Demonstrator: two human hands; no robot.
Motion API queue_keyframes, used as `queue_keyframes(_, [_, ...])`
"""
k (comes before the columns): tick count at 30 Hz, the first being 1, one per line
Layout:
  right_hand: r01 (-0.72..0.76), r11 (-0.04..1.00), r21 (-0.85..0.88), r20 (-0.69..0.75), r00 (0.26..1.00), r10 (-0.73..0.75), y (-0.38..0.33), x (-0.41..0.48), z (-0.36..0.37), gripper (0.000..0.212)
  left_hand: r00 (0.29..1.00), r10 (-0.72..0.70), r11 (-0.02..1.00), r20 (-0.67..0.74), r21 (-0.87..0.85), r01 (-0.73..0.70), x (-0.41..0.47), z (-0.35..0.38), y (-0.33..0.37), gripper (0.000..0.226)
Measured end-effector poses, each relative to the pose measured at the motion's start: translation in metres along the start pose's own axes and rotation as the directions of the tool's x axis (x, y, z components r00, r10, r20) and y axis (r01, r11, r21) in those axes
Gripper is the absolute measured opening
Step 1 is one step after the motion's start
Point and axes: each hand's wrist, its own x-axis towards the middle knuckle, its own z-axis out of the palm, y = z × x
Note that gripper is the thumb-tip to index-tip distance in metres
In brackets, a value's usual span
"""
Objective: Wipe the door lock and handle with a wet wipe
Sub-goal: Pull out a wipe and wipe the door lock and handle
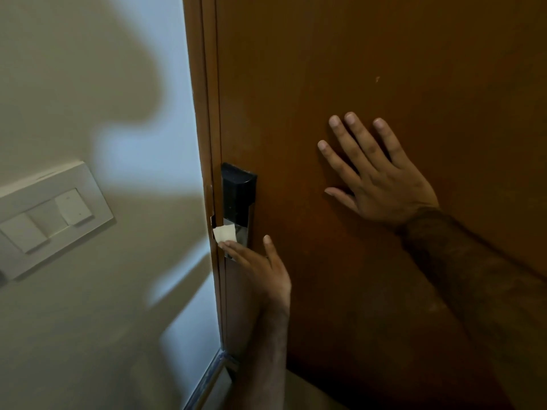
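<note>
A black electronic door lock [238, 196] is mounted on the left edge of a brown wooden door [370, 69]. My left hand [260, 266] reaches up from below and presses a small white wet wipe [225, 233] against the lock's lower, shiny part with its fingertips. The hand hides the lower end of the lock, and no handle shows. My right hand [376, 173] lies flat on the door to the right of the lock, fingers spread, holding nothing.
The brown door frame [204, 113] runs beside the lock. A white switch panel [50, 214] sits on the pale wall at the left. A strip of floor edge [210, 380] shows at the bottom.
</note>
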Motion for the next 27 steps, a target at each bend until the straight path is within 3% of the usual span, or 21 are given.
queue_keyframes(5, [0.004, 1.000, 0.008, -0.001, 1.000, -0.004, 0.001, 0.001, 0.000, 0.083, 0.991, 0.128, 0.987, 0.038, 0.098, -0.131, -0.055, 0.007, -0.003, 0.088])
queue_keyframes(8, [0.003, 1.000, 0.010, 0.001, 1.000, -0.003, 0.001, 0.000, 0.000, 0.082, 0.995, 0.028, 1.000, 0.099, 0.010, -0.029, -0.018, -0.002, 0.001, 0.093])
queue_keyframes(11, [0.002, 1.000, 0.006, 0.001, 1.000, -0.002, 0.000, 0.000, 0.000, 0.082, 0.998, -0.057, 0.997, 0.030, -0.045, 0.058, 0.010, -0.003, 0.006, 0.093])
queue_keyframes(13, [0.002, 1.000, 0.005, -0.002, 1.000, -0.002, 0.000, 0.000, 0.000, 0.082, 0.999, -0.047, 0.999, 0.017, -0.012, 0.047, -0.011, 0.001, 0.012, 0.094])
queue_keyframes(17, [0.007, 1.000, 0.010, 0.001, 1.000, -0.007, 0.001, 0.001, -0.001, 0.083, 0.993, 0.112, 0.993, 0.029, 0.028, -0.113, -0.066, 0.013, -0.003, 0.092])
queue_keyframes(20, [0.008, 1.000, 0.003, 0.004, 1.000, -0.008, 0.001, 0.000, 0.000, 0.083, 0.996, 0.059, 0.998, 0.073, -0.023, -0.057, -0.035, 0.008, -0.009, 0.093])
queue_keyframes(24, [0.004, 1.000, -0.001, -0.008, 1.000, -0.004, 0.000, 0.001, 0.001, 0.083, 0.999, -0.049, 0.997, -0.002, -0.068, 0.049, 0.006, 0.002, 0.002, 0.094])
queue_keyframes(27, [0.002, 1.000, 0.003, -0.005, 1.000, -0.002, 0.001, 0.000, -0.001, 0.082, 1.000, 0.002, 0.999, -0.015, -0.036, -0.003, -0.024, 0.009, 0.006, 0.093])
